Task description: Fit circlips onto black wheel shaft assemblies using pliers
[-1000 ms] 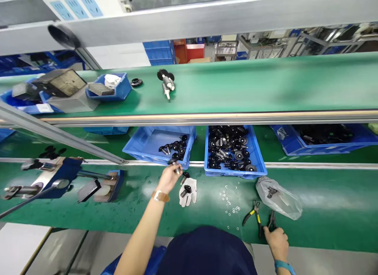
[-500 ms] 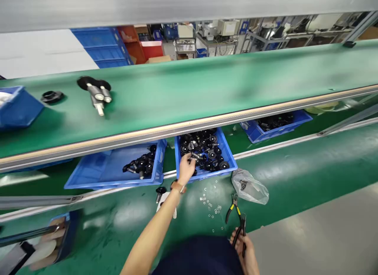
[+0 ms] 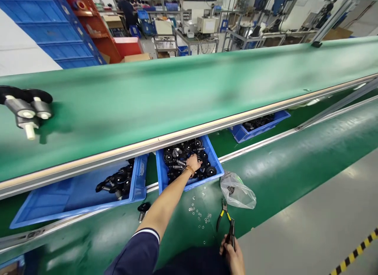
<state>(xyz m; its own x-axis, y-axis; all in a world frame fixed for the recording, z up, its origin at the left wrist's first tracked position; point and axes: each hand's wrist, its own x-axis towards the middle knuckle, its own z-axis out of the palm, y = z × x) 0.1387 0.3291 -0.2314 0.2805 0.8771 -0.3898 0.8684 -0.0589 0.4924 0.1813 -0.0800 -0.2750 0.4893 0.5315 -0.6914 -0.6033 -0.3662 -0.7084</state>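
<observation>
My left hand [image 3: 193, 162] reaches into a blue bin [image 3: 217, 173] packed with black round parts [image 3: 211, 171] that have metal shafts. Its fingers curl down among these parts, and what they pinch is hidden. Low in the view, my right hand [image 3: 233, 253] is closed around a pair of dark-handled pliers [image 3: 232, 229], jaws pointing up. Just beyond them lie pliers with yellow and black handles [image 3: 223, 214]. Small pale rings [image 3: 199, 215] are scattered on the green bench, left of a clear plastic bag [image 3: 240, 194] with small metal pieces inside.
Another blue bin [image 3: 63, 210] with black parts is on the left, a third [image 3: 251, 135] farther right. A single black part [image 3: 143, 208] stands near my left forearm. Above the bins runs a raised green shelf [image 3: 165, 97] carrying several black discs with grey shafts [image 3: 26, 107].
My left hand has moved deeper and rightward into the middle bin. My right hand still holds the pliers. The camera view has shifted, so the shelf parts appear farther left.
</observation>
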